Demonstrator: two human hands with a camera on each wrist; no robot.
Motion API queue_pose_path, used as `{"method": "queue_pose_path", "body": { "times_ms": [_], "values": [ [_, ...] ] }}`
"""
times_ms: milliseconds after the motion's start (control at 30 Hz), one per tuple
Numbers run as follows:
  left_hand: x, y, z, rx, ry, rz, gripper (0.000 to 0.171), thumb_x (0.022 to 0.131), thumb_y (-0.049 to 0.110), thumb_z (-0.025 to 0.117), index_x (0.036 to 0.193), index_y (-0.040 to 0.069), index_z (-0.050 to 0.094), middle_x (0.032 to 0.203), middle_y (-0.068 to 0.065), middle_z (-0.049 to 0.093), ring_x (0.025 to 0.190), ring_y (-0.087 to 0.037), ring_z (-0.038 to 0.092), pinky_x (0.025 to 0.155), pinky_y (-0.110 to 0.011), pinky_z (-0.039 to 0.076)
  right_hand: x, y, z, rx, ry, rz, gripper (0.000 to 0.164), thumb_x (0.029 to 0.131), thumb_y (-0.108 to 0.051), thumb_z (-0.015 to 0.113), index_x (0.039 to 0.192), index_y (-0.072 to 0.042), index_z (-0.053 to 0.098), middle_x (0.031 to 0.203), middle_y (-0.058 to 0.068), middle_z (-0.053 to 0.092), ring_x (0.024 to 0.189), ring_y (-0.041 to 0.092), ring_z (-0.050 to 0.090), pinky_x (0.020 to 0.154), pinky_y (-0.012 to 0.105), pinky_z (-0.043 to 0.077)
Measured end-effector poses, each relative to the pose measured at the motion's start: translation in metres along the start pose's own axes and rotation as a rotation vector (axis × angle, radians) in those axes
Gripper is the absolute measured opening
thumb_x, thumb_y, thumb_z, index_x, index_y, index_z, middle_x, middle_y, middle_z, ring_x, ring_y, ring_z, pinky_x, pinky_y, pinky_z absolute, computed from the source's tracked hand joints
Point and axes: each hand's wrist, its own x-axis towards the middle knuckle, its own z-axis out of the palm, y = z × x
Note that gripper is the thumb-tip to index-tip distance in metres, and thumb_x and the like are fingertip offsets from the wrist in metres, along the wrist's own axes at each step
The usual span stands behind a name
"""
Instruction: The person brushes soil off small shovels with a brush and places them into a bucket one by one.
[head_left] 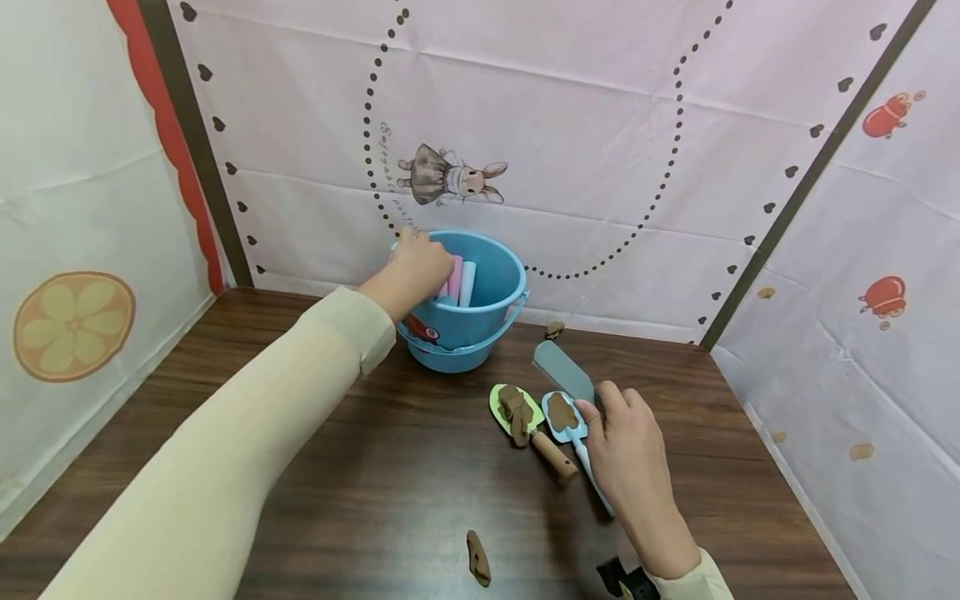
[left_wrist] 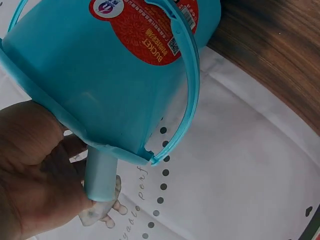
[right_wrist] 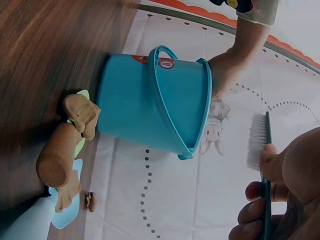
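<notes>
At the rim of the blue bucket [head_left: 457, 327], my left hand [head_left: 417, 265] bends over the left side, fingertips partly hidden. Beside it, a pale blue tube [left_wrist: 101, 172] sticks out past the rim in the left wrist view; I cannot tell whether the fingers hold it. A pink tube [head_left: 455, 277] and another light blue tube [head_left: 467, 283] stand inside the bucket. My right hand [head_left: 628, 446] pinches a grey-green brush [head_left: 564, 371] between thumb and fingers; its white bristles [right_wrist: 256, 141] show in the right wrist view. The brush is raised beside two small shovels.
A green shovel [head_left: 537, 417] with a wooden handle and a light blue shovel [head_left: 581, 450] lie before the bucket, each bearing brown clay-like lumps. Another brown piece [head_left: 477, 558] lies near the front, one more [head_left: 554, 330] by the back wall. Printed cloth walls [head_left: 600, 167] enclose the table.
</notes>
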Motion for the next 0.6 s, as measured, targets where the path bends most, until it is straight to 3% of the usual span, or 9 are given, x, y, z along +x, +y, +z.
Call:
{"method": "queue_pose_path", "body": {
  "times_ms": [233, 600],
  "values": [
    [0.0042, -0.0026, -0.0003, -0.071, -0.048, -0.006, 0.022, 0.094, 0.011, 0.069, 0.115, 0.009, 0.073, 0.117, -0.015, 0.072, 0.109, -0.037, 0.060, 0.105, -0.057, 0.033, -0.0016, 0.0027, -0.0013, 0.000, -0.001, 0.010, 0.024, 0.102, -0.034, 0.060, 0.101, -0.010, 0.059, 0.076, 0.007, 0.040, 0.061, 0.020, 0.035, 0.056, 0.033, 0.034],
    [0.0027, -0.0075, 0.0023, -0.123, -0.023, -0.008, 0.019, 0.092, 0.007, 0.067, 0.111, 0.008, 0.072, 0.110, -0.013, 0.072, 0.101, -0.033, 0.059, 0.099, -0.054, 0.035, -0.0031, 0.0058, -0.0011, -0.002, 0.014, 0.014, 0.026, 0.102, -0.035, 0.059, 0.105, -0.010, 0.061, 0.077, 0.007, 0.043, 0.061, 0.020, 0.039, 0.058, 0.034, 0.036]
  ]
}}
